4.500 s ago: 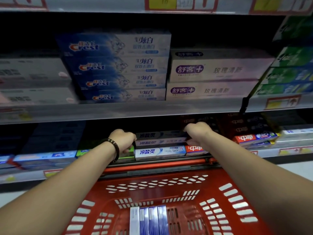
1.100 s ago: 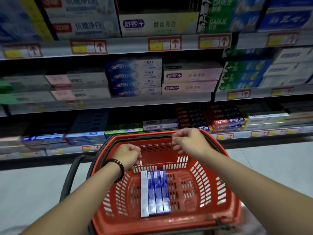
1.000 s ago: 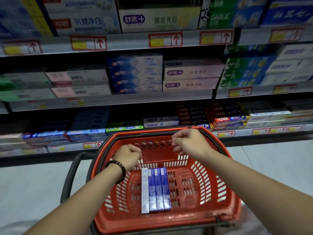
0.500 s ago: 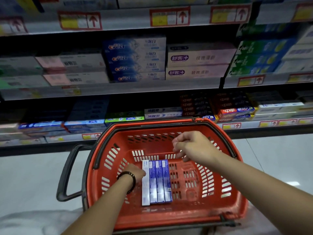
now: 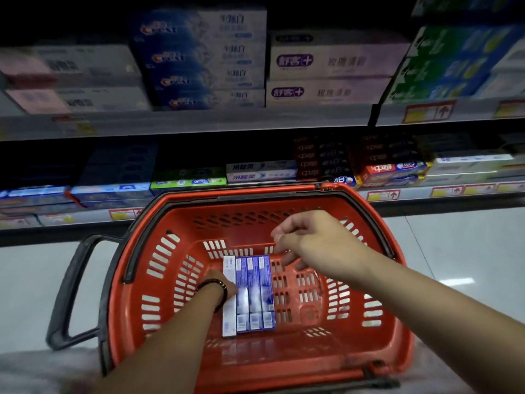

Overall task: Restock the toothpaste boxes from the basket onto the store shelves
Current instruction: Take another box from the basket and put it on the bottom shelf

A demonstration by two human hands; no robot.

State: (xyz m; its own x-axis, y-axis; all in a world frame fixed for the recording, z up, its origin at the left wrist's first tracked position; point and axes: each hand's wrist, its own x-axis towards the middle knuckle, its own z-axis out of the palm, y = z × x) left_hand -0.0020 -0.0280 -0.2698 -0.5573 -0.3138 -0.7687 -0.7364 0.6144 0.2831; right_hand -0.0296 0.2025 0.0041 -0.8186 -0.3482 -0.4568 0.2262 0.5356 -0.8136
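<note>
Several toothpaste boxes [image 5: 251, 294], one white and the rest blue, lie side by side on the floor of the red basket [image 5: 159, 280]. My left hand [image 5: 220, 284], with a dark bracelet at the wrist, is down inside the basket against the left side of the white box; its fingers are hidden. My right hand [image 5: 318, 245] hovers just above the far ends of the boxes with its fingers loosely spread and holds nothing.
The basket's black handle [image 5: 71, 280] sticks out to the left over a pale floor. Just beyond the basket runs the low shelf [image 5: 397, 193] with toothpaste rows. Above it, the upper shelf [image 5: 199, 120] carries stacked blue, white and green boxes.
Both hands came back from the low shelf and dropped into the basket. My left hand sank to the white box's side; my right hand lowered over the boxes' far ends.
</note>
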